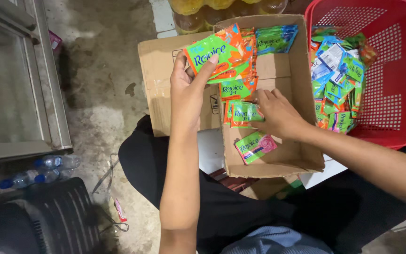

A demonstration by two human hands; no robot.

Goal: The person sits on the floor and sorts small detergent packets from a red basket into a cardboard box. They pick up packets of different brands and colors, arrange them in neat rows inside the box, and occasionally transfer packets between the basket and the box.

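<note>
- My left hand [187,89] holds a bunch of green and orange packets [222,55] over the cardboard box [285,70]. My thumb presses on the front packet and my other fingers are behind the bunch.
- The bunch is fanned out. Its long side runs slanted, from low near my thumb up toward the far corner of the box. The front packet faces up at me.
- My right hand [278,115] is down inside the box. Its fingers pinch the edge of a strip of packets [240,113] that hangs down from the bunch.
- The strip's long side runs from the bunch toward my lap, close to the near left wall of the box.
- One loose green and pink packet [255,146] lies flat on the box bottom, just below my right hand. It is tilted, with its pink end pointing away from the strip.
- More green packets [276,38] lean in the far corner of the box.
- The box sits open on my lap, with its flap folded out to the side of my left hand.
- A red basket [398,70] stands right beside the box, on the side of my right hand. It holds a heap of blue, green and orange packets [337,80], piled against the wall nearest the box.
- Bottles of yellow drink [203,9] stand just past the far end of the box.
- Clear water bottles [48,169] lie on the floor, well away from the box, past my left arm.
</note>
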